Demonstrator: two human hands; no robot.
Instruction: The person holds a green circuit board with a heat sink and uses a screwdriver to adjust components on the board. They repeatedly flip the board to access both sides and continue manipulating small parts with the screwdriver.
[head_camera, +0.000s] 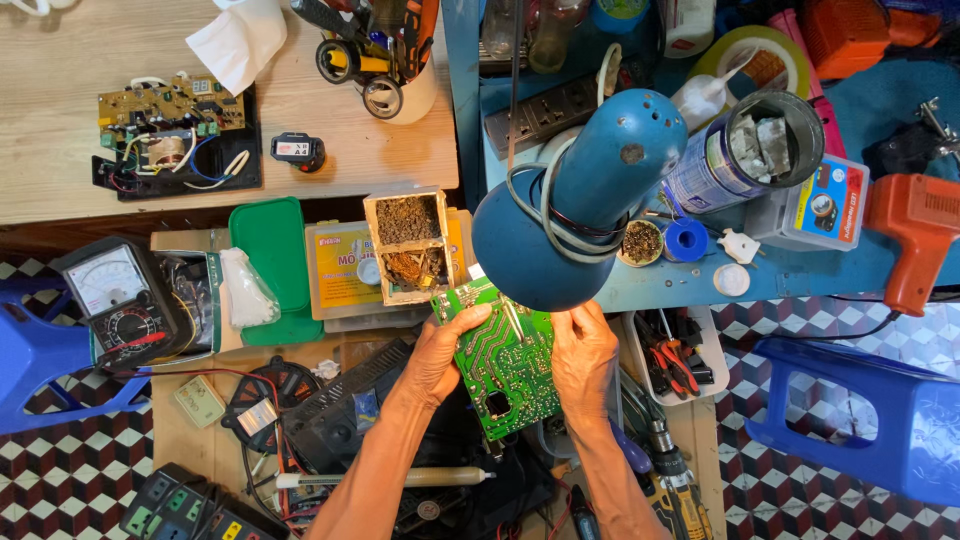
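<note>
Both hands are on the green circuit board (505, 360), held solder side up right under the blue desk lamp (570, 215). The left hand (440, 355) clasps its left edge, thumb over the top; the right hand (583, 355) pinches the right edge. It's gripped only by the edges, so I'd say it could slip and drop onto the black casing (340, 410) below the lamp, or knock the lamp's shade. Left of the lamp sits a small wooden box (410, 245) of debris, further left an analogue multimeter (115, 295). Right of it, an orange tool (915, 235). Cluttered wooden bench, checkered floor, blue stools.
</note>
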